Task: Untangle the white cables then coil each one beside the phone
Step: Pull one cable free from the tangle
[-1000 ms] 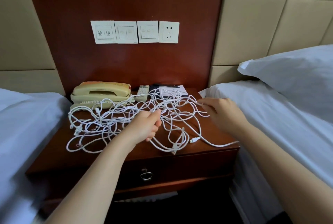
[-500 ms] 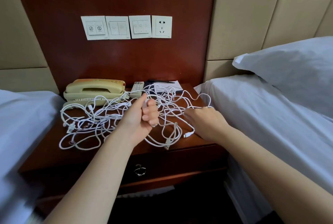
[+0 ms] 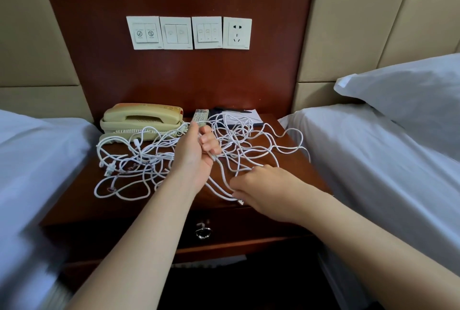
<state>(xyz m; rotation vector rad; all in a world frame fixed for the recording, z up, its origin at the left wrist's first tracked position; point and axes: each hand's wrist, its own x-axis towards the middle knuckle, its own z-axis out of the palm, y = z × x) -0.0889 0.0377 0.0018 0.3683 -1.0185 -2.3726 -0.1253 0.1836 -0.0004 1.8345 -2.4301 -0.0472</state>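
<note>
While the left hand (image 3: pixel 196 152) grips a bunch of strands, the right hand (image 3: pixel 263 190) pinches one cable end at the near edge. White cables (image 3: pixel 149 157): tangled across the nightstand (image 3: pixel 286 160), near and right of the phone (image 3: pixel 142 120). Step: untangling, apparently early. Next: ease that end out through the loops.

- The left hand (image 3: pixel 196 152) is gripping strands of the tangled white cables (image 3: pixel 149 160) above the nightstand (image 3: pixel 82 200).
- The right hand (image 3: pixel 263 190) is pinching a cable end near the front edge.
- The phone (image 3: pixel 142 120) is sitting at the back left.
</note>
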